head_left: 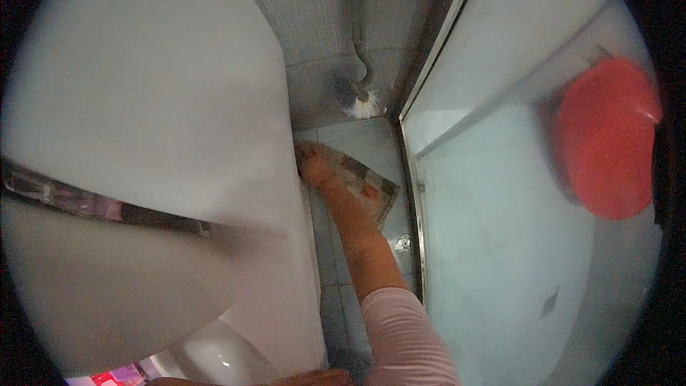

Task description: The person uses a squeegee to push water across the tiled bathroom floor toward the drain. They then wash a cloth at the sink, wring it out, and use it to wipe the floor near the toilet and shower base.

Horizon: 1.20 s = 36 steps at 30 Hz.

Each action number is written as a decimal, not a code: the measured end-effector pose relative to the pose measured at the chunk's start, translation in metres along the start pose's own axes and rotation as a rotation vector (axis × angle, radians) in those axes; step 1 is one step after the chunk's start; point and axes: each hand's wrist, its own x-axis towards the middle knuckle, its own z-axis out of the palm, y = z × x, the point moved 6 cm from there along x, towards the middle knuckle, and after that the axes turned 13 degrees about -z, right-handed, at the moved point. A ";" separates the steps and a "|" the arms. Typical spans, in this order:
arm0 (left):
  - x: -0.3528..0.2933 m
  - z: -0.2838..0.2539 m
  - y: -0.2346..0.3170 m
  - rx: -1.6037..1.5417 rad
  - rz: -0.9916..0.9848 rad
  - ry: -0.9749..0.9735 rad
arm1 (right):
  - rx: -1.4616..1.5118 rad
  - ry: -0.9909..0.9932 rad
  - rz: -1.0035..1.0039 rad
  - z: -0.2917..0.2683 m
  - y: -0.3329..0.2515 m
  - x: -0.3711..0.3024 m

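My right arm, in a pink sleeve, reaches down into the narrow gap beside the large white surface. At its end my right hand (312, 166) is closed at the left end of a checked cloth or small mat (364, 189); which of the two I cannot tell. The cloth lies spread on the grey floor tiles, dark and pale squares along its far edge and an orange patch in it. Only a sliver of my left hand (314, 377) shows at the lower edge, by the white surface's near end, its fingers mostly out of sight.
A brush with white bristles (363, 105) stands against the grey wall beyond the cloth. To the right runs a metal-framed glass panel (493, 243), with a red plastic basin (607, 139) behind it. The white surface (164, 93) fills the left, with a dark slot holding small items.
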 end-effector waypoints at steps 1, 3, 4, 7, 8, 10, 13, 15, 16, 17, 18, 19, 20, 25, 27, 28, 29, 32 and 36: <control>0.001 0.000 -0.001 0.000 -0.005 0.009 | 0.109 -0.021 0.053 -0.015 -0.007 -0.004; 0.003 0.000 -0.001 -0.005 0.005 0.020 | 0.321 -0.060 0.171 -0.034 -0.012 -0.009; 0.002 0.000 -0.001 -0.004 0.001 0.028 | 0.434 -0.081 0.220 -0.032 -0.015 -0.008; 0.008 -0.001 0.006 -0.014 0.051 0.017 | -0.032 0.078 0.026 0.000 0.057 0.002; 0.008 0.001 0.009 -0.014 0.043 0.024 | -0.131 0.096 -0.029 -0.003 0.057 0.007; 0.008 0.001 0.007 -0.016 0.037 0.037 | -0.195 0.041 -0.041 -0.004 0.061 0.009; 0.007 -0.005 0.001 -0.020 0.032 0.066 | -0.128 0.147 0.068 0.004 0.044 -0.011; 0.010 -0.003 0.002 -0.029 0.046 0.056 | -0.154 0.305 0.044 0.022 0.045 -0.022; 0.009 -0.006 0.001 -0.024 0.043 0.062 | -0.073 0.270 0.095 0.018 0.040 -0.015; 0.009 -0.006 0.004 -0.025 0.043 0.053 | 0.005 0.246 0.152 0.015 0.043 -0.010; 0.010 -0.006 0.005 -0.029 0.052 0.041 | -0.022 0.195 0.125 0.013 0.044 -0.002; 0.011 -0.006 0.006 -0.038 0.035 0.005 | -0.044 0.138 0.101 0.016 0.046 0.003; 0.008 -0.004 0.006 -0.058 0.021 0.013 | -0.065 0.082 0.075 0.021 0.045 0.004; 0.006 -0.004 0.009 -0.066 0.036 0.045 | -0.151 -0.052 -0.235 0.052 0.020 0.000; 0.006 -0.005 0.007 -0.062 0.053 0.051 | -0.156 -0.068 -0.282 0.056 0.017 -0.001; 0.004 -0.003 0.007 -0.067 0.048 0.057 | -0.139 -0.073 -0.275 0.057 0.013 -0.005; 0.003 -0.003 0.007 -0.068 0.049 0.067 | -0.122 -0.079 -0.266 0.058 0.009 -0.009; 0.002 -0.004 0.006 -0.053 0.046 0.099 | -0.068 -0.091 -0.086 0.052 0.006 -0.025; 0.007 -0.008 0.007 -0.025 0.071 0.142 | -0.043 0.288 0.060 0.051 0.008 -0.061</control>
